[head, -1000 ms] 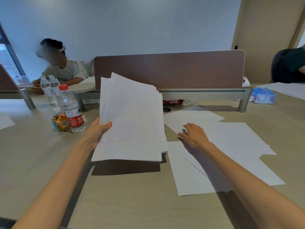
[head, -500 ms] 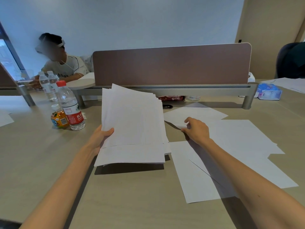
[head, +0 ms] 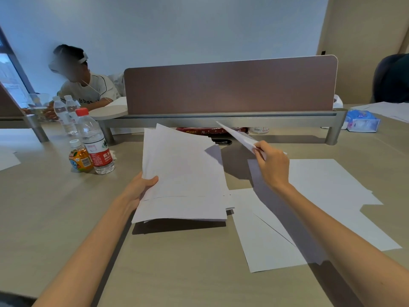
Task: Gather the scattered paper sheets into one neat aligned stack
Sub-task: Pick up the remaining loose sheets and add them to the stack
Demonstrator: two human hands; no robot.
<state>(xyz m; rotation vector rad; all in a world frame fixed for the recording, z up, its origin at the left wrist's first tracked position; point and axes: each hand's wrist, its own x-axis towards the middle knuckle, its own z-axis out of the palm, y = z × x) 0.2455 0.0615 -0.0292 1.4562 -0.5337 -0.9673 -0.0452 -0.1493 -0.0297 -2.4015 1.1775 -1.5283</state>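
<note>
The left hand (head: 141, 188) grips a fanned paper stack (head: 183, 176), long axis pointing away. Beside it, the right hand (head: 273, 165) pinches one thin white sheet (head: 238, 135), tilted edge-on.

White across the middle: the paper stack (head: 183, 173) is plain white and unprinted, the raised sheet (head: 239, 135) is white too, and the loose sheets (head: 327, 185) lie white on a pale beige table (head: 177, 273). Behind them is a dusty brown divider panel (head: 230, 85) on a silver-grey rail (head: 221, 121). The left side brings the colour — a clear water bottle (head: 95, 145) with a red cap and red-and-white label, and a small orange juice bottle (head: 80, 159) with a white cap and a cartoon-printed label. There's a dark red packet (head: 203, 131) under the rail and a blue-and-white tissue pack (head: 363, 121) at far right. The wall (head: 177, 29) is pale blue-grey — and a person's shirt (head: 95, 89) is white with dark piping.
</note>
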